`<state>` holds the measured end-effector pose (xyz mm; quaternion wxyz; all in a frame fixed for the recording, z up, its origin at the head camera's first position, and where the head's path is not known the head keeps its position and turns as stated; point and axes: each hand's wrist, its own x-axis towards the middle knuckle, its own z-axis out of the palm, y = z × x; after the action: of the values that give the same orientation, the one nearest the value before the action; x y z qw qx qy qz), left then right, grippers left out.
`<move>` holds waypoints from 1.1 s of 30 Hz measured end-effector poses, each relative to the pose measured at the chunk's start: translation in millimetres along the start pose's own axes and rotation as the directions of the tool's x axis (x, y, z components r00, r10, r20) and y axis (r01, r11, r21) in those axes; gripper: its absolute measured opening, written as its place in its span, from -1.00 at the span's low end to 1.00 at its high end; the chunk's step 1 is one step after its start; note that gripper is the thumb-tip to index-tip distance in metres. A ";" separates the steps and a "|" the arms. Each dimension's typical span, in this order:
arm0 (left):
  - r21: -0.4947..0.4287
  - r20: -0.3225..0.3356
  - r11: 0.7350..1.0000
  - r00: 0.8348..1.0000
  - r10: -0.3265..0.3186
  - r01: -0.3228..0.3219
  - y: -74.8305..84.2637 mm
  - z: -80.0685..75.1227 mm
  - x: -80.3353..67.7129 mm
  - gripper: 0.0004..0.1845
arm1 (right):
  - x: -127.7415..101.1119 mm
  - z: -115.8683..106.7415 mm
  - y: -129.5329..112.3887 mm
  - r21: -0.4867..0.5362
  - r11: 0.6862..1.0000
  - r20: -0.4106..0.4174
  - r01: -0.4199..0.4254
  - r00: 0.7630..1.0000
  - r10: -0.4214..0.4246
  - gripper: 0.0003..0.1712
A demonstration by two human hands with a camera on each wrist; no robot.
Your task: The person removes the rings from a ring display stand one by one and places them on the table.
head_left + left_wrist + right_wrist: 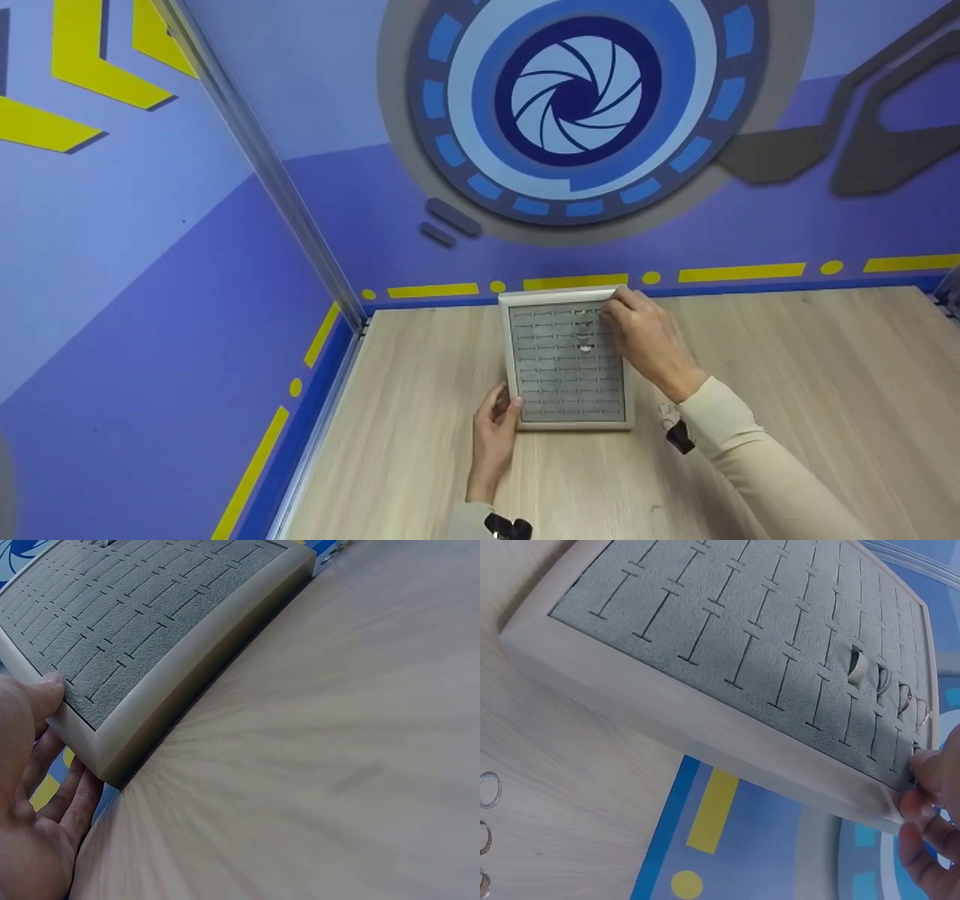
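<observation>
Gripping square grey velvet ring tray [568, 367]: both hands [495, 431].

The ring tray [568, 364] lies on the table [787, 390], its far edge near the wall. Four rings [889, 682] stand in its slots near its far right corner; loose rings [487, 817] lie on the table just right of its near right corner

No readable text, label, brand or number showed anywhere; the wall [315, 112] bore only painted shapes, and the tray [567, 361] was unmarked.
</observation>
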<state>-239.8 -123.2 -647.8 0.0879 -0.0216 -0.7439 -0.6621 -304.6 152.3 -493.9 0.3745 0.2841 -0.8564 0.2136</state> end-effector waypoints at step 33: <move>-0.033 -0.005 0.999 1.000 -0.007 0.007 -0.7 -0.5 0.7 -0.43 | -24.3 -24.9 -7.1 0.072 0.993 -0.045 0.097 0.995 -0.094 -0.78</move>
<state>-240.5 -123.9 -648.2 0.0872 -0.0188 -0.7329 -0.6745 -273.5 169.3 -495.7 0.3912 0.3338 -0.8254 0.2330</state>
